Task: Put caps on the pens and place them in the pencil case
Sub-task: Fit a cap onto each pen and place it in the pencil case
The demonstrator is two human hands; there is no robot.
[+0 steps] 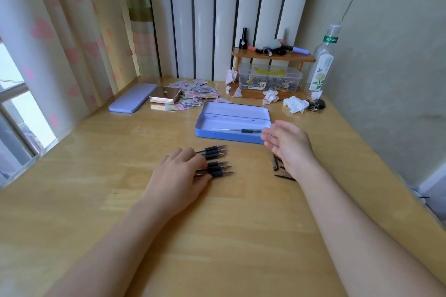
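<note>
An open blue metal pencil case (224, 136) lies on the wooden desk, lid tilted back. Inside it rests one capped pen (241, 130). My right hand (288, 146) hovers at the case's right end, fingers apart and empty. Several uncapped black-grip pens (218, 160) lie in a bunch in front of the case, tips pointing right. My left hand (179, 173) lies flat over their rear ends, fingers spread on them. A few black pen caps (280, 167) lie on the desk under my right wrist, partly hidden.
A closed purple case (132, 101), a silver box (165, 96) and scattered patterned cards (193, 94) sit at the back left. A small wooden shelf with a clear storage box (270, 78), crumpled tissues (295, 103) and a plastic bottle (322, 62) stand at the back right.
</note>
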